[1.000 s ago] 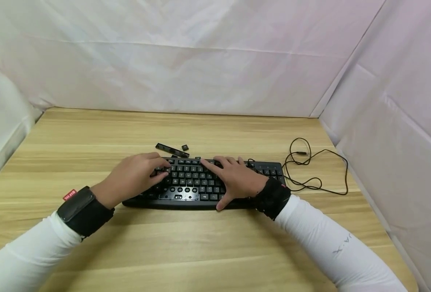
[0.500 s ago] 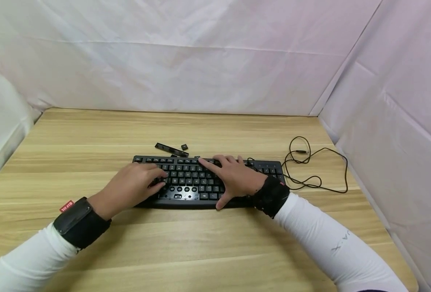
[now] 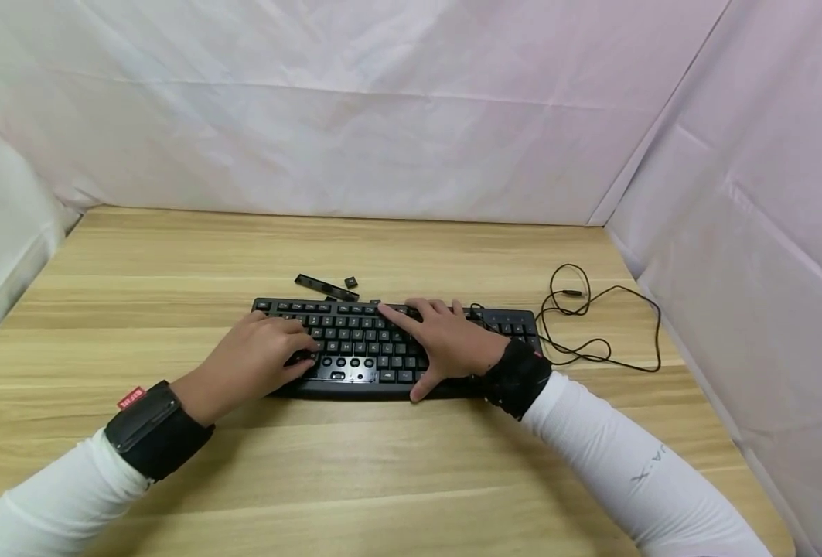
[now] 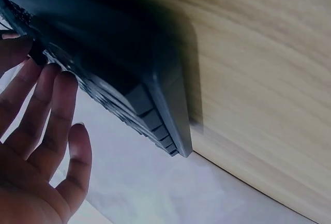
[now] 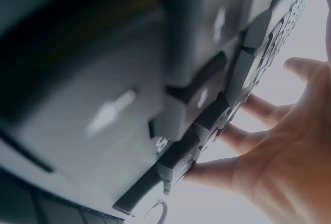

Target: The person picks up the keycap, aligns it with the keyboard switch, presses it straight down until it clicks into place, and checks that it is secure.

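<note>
On the keyboard point(image 3: 397, 348) at mid-table, the left hand point(image 3: 254, 360) rests with loosely curled fingers over its left keys; the right hand point(image 3: 445, 340) lies spread flat right of centre.

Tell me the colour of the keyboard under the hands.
Black keyboard; the head view shows it best.

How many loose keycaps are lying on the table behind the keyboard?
2: a long bar keycap just behind the keyboard and a small square keycap right of it. Others may be hidden under the hands.
</note>
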